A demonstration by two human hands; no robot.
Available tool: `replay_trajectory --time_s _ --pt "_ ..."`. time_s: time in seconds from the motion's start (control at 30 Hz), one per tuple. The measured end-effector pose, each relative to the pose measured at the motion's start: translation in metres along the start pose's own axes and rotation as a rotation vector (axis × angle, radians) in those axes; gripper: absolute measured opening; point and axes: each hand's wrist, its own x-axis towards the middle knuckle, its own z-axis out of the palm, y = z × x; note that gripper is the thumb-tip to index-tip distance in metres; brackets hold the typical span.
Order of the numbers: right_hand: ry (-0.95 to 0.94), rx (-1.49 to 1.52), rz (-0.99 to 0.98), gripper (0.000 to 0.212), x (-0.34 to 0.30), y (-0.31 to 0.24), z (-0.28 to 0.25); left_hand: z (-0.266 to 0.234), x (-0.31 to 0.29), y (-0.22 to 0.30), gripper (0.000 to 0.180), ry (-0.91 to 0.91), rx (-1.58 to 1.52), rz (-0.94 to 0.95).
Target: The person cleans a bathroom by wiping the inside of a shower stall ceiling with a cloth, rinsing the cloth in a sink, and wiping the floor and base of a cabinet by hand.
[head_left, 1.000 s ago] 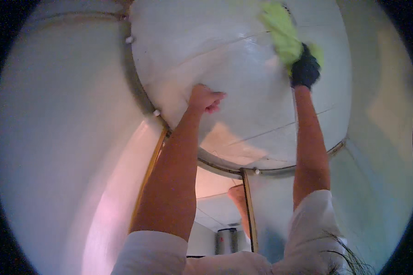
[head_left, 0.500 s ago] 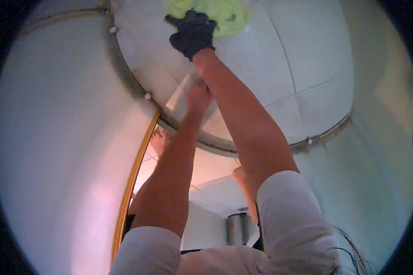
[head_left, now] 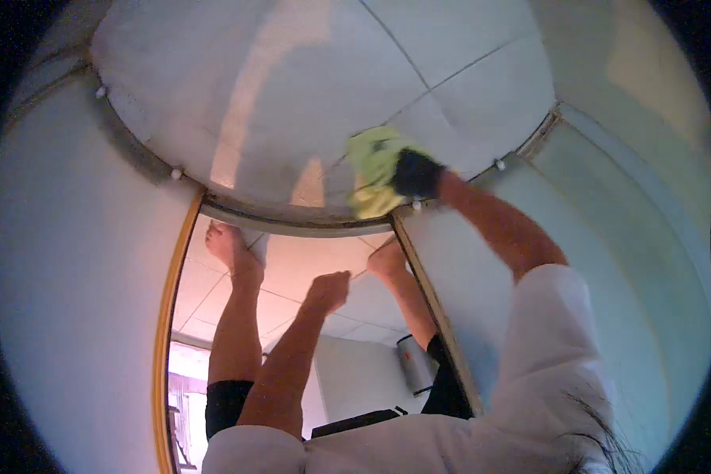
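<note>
My right hand (head_left: 419, 174), in a black glove, presses a yellow-green cloth (head_left: 371, 162) at the near rim of the white tiled floor (head_left: 292, 103). The cloth lies bunched and spread under the fingers, its lower edge touching the curved metal track (head_left: 292, 220). My left hand (head_left: 329, 292) is bare and hangs over the doorway, closed into a loose fist with nothing visible in it. It is apart from the cloth and the track.
A yellow-edged panel (head_left: 178, 300) stands at left, and a greenish panel (head_left: 592, 237) curves round at right. Between them my bare feet (head_left: 227, 243) stand on outer tiles. Small white knobs (head_left: 176, 174) sit along the track. A silver cylinder (head_left: 415, 365) is behind.
My right hand has drawn the cloth from the far floor back toward me and to the right, beside the track. My left hand has pulled back from over the inner floor to the doorway.
</note>
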Motion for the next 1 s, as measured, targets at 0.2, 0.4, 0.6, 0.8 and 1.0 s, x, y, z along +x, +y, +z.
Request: replay_trajectory --time_s 0.2,0.4,0.6,0.8,1.0 --pt "0.089 -0.470 0.477 0.019 -0.107 0.172 -0.062 0.032 0.003 -0.061 0.015 0.270 0.044 -0.166" --pt "0.281 0.051 0.588 0.019 -0.076 0.151 -0.090 0.020 0.000 -0.055 0.013 0.300 0.096 -0.292" --pt "0.562 0.472 -0.127 0.040 0.131 -0.063 -0.084 0.024 0.012 -0.046 0.013 0.210 0.027 -0.310" --pt "0.552 0.047 -0.383 0.035 0.238 -0.129 -0.020 0.040 0.039 -0.067 0.014 0.255 -0.116 -0.286" --pt "0.571 0.004 -0.399 0.046 0.262 -0.062 -0.009 0.001 0.023 -0.090 0.014 0.400 0.058 -0.187"
